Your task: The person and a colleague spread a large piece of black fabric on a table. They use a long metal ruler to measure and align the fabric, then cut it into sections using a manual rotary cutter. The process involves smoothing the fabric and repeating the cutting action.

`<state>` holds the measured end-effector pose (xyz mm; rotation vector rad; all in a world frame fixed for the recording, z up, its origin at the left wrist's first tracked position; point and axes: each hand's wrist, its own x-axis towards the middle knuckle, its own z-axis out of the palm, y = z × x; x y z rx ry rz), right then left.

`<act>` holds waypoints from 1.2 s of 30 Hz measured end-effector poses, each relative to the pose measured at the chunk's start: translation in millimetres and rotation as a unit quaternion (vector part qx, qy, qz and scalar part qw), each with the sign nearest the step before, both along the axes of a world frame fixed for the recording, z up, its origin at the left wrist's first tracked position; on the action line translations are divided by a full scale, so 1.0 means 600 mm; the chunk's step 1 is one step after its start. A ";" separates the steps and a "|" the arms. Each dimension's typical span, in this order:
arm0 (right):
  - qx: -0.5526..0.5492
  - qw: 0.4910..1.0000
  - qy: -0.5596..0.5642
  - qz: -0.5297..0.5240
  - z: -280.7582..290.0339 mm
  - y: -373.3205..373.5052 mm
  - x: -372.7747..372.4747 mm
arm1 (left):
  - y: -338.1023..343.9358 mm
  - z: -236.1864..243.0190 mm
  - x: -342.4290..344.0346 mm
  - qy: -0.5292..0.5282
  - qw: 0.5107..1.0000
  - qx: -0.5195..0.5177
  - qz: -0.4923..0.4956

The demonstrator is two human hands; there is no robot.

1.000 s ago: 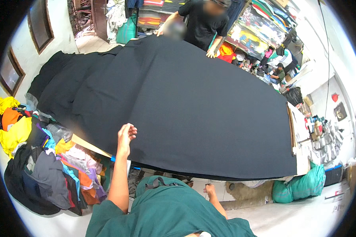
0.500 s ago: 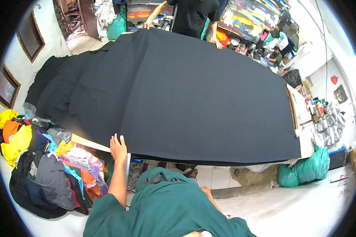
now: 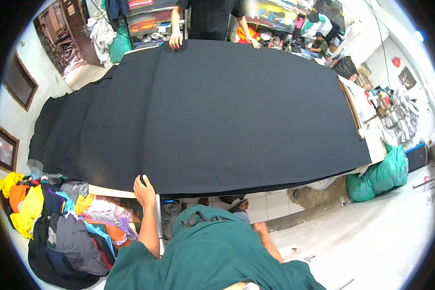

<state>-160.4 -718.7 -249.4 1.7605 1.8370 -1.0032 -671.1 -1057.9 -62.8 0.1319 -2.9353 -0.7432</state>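
A wide sheet of black fabric (image 3: pixel 246 116) covers the long table, with soft ridges running across its left part. At the fabric's near edge, left of my body, my left hand (image 3: pixel 144 192) rests with its fingers apart, touching the cloth. My right hand (image 3: pixel 260 227) hangs low beside my green shirt, away from the fabric; its fingers are too unclear to make out. Across the table, a co-worker in black has one hand (image 3: pixel 176 40) on the fabric's far edge and the other hand (image 3: pixel 253 42) farther right along it.
A heap of coloured clothes (image 3: pixel 77 237) lies at the near left. Pale board (image 3: pixel 111 192) shows along the table's near edge. A green sack (image 3: pixel 379 174) stands at the right end. Shelves with folded cloth (image 3: pixel 154 21) stand behind, where another person (image 3: pixel 318 47) sits.
My view has shifted, and the fabric's left ridges look flatter. My left hand stays at the near edge, its fingers less stretched. The co-worker's hands remain at the far edge.
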 end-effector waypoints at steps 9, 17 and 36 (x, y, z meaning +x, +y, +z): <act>0.037 0.992 0.096 0.067 -0.089 0.008 -0.044 | 0.005 0.013 0.003 -0.005 1.000 0.003 0.007; -0.058 0.994 0.090 -0.014 -0.032 0.018 -0.059 | 0.001 0.004 0.006 0.024 0.999 0.025 0.009; -0.052 0.996 0.071 0.013 0.066 0.009 -0.090 | 0.001 0.026 0.028 0.225 0.969 0.091 -0.052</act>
